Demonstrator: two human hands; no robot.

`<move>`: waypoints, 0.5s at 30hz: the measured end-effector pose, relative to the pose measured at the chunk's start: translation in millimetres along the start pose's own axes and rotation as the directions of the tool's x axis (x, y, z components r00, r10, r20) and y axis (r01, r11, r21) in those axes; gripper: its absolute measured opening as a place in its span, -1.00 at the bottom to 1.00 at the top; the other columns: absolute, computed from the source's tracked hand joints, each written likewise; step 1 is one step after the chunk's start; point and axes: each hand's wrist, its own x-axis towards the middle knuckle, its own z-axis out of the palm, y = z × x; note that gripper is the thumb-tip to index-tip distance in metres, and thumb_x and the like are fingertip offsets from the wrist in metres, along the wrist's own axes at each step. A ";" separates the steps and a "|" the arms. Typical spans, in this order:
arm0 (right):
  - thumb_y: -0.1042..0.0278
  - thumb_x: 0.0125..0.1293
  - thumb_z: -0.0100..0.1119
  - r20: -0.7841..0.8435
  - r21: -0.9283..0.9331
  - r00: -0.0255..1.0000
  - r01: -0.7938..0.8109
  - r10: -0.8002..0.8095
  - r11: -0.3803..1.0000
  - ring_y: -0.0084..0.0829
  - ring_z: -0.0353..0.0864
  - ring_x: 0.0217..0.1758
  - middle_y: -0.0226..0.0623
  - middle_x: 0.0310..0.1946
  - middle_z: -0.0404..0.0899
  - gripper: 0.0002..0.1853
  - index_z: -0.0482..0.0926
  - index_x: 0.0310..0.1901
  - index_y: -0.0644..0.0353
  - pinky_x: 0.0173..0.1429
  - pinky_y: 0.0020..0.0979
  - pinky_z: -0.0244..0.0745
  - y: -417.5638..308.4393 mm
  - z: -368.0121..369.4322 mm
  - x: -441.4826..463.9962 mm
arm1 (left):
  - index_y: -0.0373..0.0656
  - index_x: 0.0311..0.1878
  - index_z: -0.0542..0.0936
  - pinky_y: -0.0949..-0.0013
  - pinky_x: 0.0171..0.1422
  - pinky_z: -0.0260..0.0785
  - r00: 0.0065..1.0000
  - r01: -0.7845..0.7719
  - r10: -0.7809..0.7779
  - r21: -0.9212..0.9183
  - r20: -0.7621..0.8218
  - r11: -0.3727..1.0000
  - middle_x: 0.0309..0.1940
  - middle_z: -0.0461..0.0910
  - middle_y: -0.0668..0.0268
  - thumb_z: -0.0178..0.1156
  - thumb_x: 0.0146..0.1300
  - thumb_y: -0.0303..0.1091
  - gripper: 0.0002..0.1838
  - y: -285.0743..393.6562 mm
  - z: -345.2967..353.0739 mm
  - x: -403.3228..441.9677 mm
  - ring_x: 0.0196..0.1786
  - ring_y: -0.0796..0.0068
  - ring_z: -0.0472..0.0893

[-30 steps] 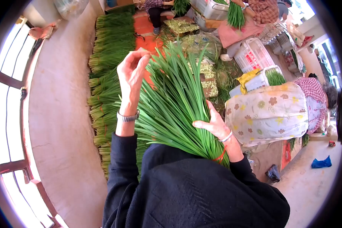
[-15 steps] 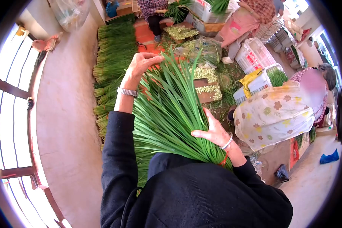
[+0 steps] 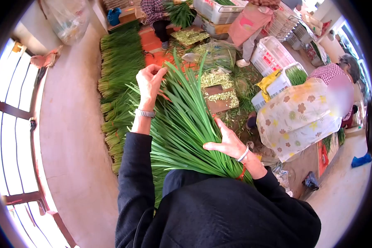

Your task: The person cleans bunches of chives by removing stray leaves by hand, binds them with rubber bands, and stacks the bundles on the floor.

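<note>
Bundle of long green leaves, before the dark top, is clasped by the right hand; the left hand is pinched near its tips, any catch unclear. Leaves could be spilled were the clasp loosened.

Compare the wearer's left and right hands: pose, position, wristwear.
Pose: the left hand has thumb and fingertips drawn together; the right hand has its thumb spread from its fingers.
Position: the left is up by the leaf tips of the green bunch; the right holds it lower, nearer the red tie.
Wristwear: left, a metallic band; right, a thin pale bangle.
Shared: both bare, dark-sleeved.
</note>
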 end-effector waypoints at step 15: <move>-0.11 -0.06 0.35 0.077 -0.149 0.997 0.044 -0.032 0.988 -0.04 0.27 0.30 0.17 0.22 0.24 0.08 -0.03 0.32 0.42 0.35 -0.29 0.15 -6.4 2.4 8.8 | -0.31 -0.20 0.60 0.42 -0.35 0.38 0.918 -0.187 0.174 0.002 0.357 0.982 -0.53 0.57 0.31 0.21 0.17 -0.02 -0.55 39.9 -6.8 52.7 -0.45 0.60 0.51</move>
